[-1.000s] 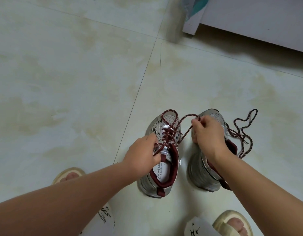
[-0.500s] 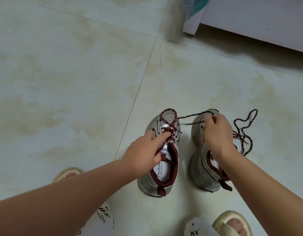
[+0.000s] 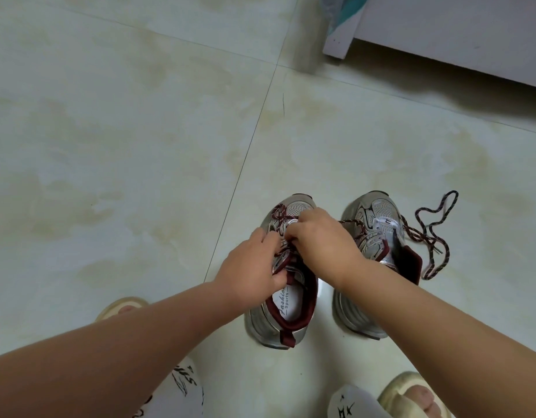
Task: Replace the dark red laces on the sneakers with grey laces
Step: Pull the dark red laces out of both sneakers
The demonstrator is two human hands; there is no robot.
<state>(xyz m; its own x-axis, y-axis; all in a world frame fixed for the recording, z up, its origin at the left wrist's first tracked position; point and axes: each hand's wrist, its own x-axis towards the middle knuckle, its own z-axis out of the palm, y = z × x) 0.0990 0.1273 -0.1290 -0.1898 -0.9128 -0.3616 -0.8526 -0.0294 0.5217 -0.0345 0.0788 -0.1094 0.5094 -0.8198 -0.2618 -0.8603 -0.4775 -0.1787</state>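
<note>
- Floor (image 3: 140, 146) of pale glossy tile with beige mottling, grout lines crossing far left of the shoes; probably slick, so a tugged shoe may slide unless pinned
- White furniture base (image 3: 441, 40) at the far right, well apart from the work
- Left sneaker (image 3: 286, 309), silver with maroon lining, upright near centre; light and fairly stiff in the sole, I judge, best steadied at the collar
- Right sneaker (image 3: 372, 224) just beside it on the right, its lace already out of the eyelets
- Left hand (image 3: 251, 267) has fingers curled onto the left shoe's tongue and collar, holding it down
- Right hand (image 3: 318, 233) has fingertips pressed together, pinching the dark red lace (image 3: 279, 217) over the eyelets
- Loose dark red lace (image 3: 435, 233) lies in soft coils on the tile right of the right sneaker; thin, limp cord, easiest taken near an eyelet and drawn out one crossing at a time
- No grey laces in view
</note>
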